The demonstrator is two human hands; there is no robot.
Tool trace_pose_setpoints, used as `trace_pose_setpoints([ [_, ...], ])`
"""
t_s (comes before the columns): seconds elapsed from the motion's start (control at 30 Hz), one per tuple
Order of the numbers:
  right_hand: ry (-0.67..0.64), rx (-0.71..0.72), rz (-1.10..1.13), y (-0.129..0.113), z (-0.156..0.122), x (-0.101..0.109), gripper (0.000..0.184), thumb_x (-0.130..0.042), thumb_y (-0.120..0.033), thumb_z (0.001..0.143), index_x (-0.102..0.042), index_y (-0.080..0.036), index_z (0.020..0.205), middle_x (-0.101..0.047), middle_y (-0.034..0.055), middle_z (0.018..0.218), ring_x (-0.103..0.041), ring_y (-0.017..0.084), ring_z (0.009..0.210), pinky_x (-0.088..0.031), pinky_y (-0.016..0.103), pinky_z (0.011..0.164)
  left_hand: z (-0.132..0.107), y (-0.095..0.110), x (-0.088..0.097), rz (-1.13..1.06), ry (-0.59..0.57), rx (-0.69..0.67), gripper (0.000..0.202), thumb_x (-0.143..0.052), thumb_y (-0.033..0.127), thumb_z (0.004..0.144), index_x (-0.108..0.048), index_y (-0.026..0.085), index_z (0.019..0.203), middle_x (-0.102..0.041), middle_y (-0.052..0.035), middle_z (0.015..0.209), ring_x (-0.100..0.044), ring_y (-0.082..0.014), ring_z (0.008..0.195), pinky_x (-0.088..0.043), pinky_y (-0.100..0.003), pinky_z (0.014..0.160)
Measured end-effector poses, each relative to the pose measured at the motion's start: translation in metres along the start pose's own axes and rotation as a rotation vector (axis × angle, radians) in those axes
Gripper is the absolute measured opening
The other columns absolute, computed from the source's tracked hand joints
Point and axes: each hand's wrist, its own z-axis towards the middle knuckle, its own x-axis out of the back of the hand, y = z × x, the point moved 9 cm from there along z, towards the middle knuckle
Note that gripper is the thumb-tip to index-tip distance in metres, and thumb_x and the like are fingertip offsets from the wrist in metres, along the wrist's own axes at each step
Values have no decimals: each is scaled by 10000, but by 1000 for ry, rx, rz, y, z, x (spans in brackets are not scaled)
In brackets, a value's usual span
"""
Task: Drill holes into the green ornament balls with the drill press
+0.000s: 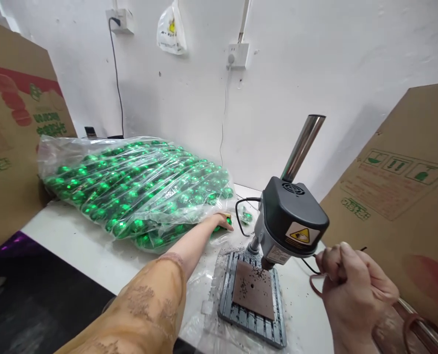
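Observation:
My left hand (221, 221) reaches far forward to the open mouth of a large clear plastic bag (137, 189) stuffed with shiny green balls. Its fingers curl round one green ball (228, 221) at the bag's edge. My right hand (351, 290) is closed in a fist round the feed lever of a small grey bench drill (290, 223), at the lower right. The drill head sits above a brown plate (253, 290) on the slotted grey base (246, 319). The plate has a small hole and is strewn with dark chips.
Large cardboard sheets stand at the left (15, 128) and right (399, 196) of the white table (82, 241). Another green ball (247, 215) lies beside the drill column. Wall sockets (238, 55), a cable and a hanging plastic bag (171, 30) are behind.

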Motion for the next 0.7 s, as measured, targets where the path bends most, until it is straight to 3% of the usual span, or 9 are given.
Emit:
trace_pose_setpoints([
  [0.17, -23, 18, -11, 2, 0, 0, 503, -686, -319, 801, -363, -181, 441, -322, -63, 416, -356, 68, 407, -298, 275, 454, -42, 12, -21, 154, -38, -117, 442, -819, 527, 657, -769, 211, 963, -709, -109, 1148, -608, -336, 1158, -470, -405, 1022],
  [0.33, -8, 41, -19, -4, -1, 0, 487, -672, -308, 811, -383, -179, 442, -337, -62, 410, -362, 65, 405, -309, 270, 451, -94, 12, -43, 246, 20, -210, 283, -753, 411, 737, -783, 172, 884, -538, -177, 1394, -502, -423, 1279, -359, -544, 1121],
  [0.43, -9, 50, -10, -4, 0, 1, 487, -677, -303, 808, -380, -182, 442, -341, -63, 406, -358, 66, 400, -309, 273, 447, -121, 8, -49, 253, 26, -272, 250, -689, 370, 813, -775, 197, 973, -489, -167, 1413, -522, -383, 1256, -358, -535, 1116],
  [0.53, -27, 64, -2, -2, 2, 2, 468, -674, -288, 807, -392, -184, 449, -360, -64, 406, -363, 69, 392, -310, 278, 441, -140, 5, -51, 242, 24, -348, 287, -655, 372, 865, -753, 245, 1103, -525, -148, 1296, -524, -352, 1251, -388, -491, 1084],
  [0.63, -42, 75, 11, 0, 3, 2, 455, -670, -277, 806, -398, -187, 453, -366, -66, 406, -359, 69, 384, -303, 280, 434, -148, 4, -52, 210, 57, -392, 396, -627, 405, 906, -672, 323, 1290, -554, -117, 1177, -558, -326, 1188, -401, -469, 1056],
  [0.7, -42, 76, 28, 0, 4, 2, 457, -674, -275, 802, -392, -190, 454, -355, -70, 405, -352, 68, 381, -292, 277, 423, -144, 0, -51, 167, 101, -322, 426, -591, 425, 933, -624, 344, 1350, -586, -101, 1108, -589, -304, 1122, -392, -465, 1059],
])
